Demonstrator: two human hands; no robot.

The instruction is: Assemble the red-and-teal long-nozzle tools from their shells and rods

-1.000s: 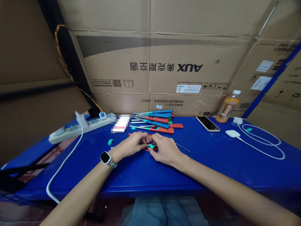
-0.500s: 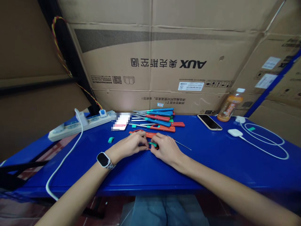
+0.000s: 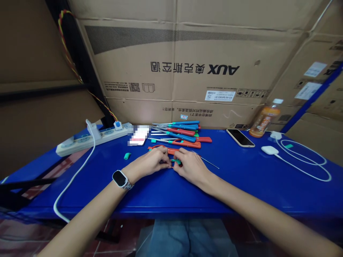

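Both hands meet over the middle of the blue table. My left hand [image 3: 157, 159], with a watch on its wrist, is closed with fingertips pinched at a small reddish piece, mostly hidden. Facing it, my right hand [image 3: 191, 166] is closed on a small green plastic part [image 3: 176, 161]. Just beyond the fingers lies an orange lighter casing [image 3: 173, 151], partly covered by them. A thin metal rod [image 3: 210, 162] sticks out to the right past my right hand. Behind are several long-nosed lighters [image 3: 184, 137] in blue, red and orange, heaped together.
A loose green piece [image 3: 127, 156] lies on the left. Further back are a power strip [image 3: 107, 134] with a white cable and a pixelated card [image 3: 139, 136]. To the right are a phone [image 3: 240, 138], a drink bottle [image 3: 265, 119] and a white charger [image 3: 269, 150]. Cardboard [image 3: 171, 75] walls the back.
The view has shifted slightly. Both hands stay together at the same place, and the green part between them shows at a slightly different angle.
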